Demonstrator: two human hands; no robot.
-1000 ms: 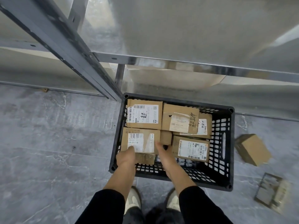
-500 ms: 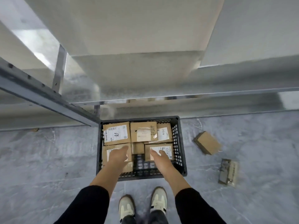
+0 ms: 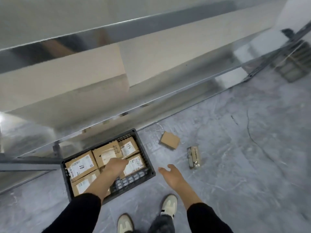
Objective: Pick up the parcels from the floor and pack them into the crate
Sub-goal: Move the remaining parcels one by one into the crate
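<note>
Black crate (image 3: 145,160) on grey floor (image 3: 235,165), far side against the metal shelf rack (image 3: 168,100); open floor to its right. Five labelled parcels (image 3: 80,165) visible inside. Two lie loose right of the crate: cardboard parcel (image 3: 170,141), shiny packet (image 3: 193,157). Left hand (image 3: 116,165) over the crate, fingers loose, empty. Right hand (image 3: 170,174) spread, empty, above floor.
</note>
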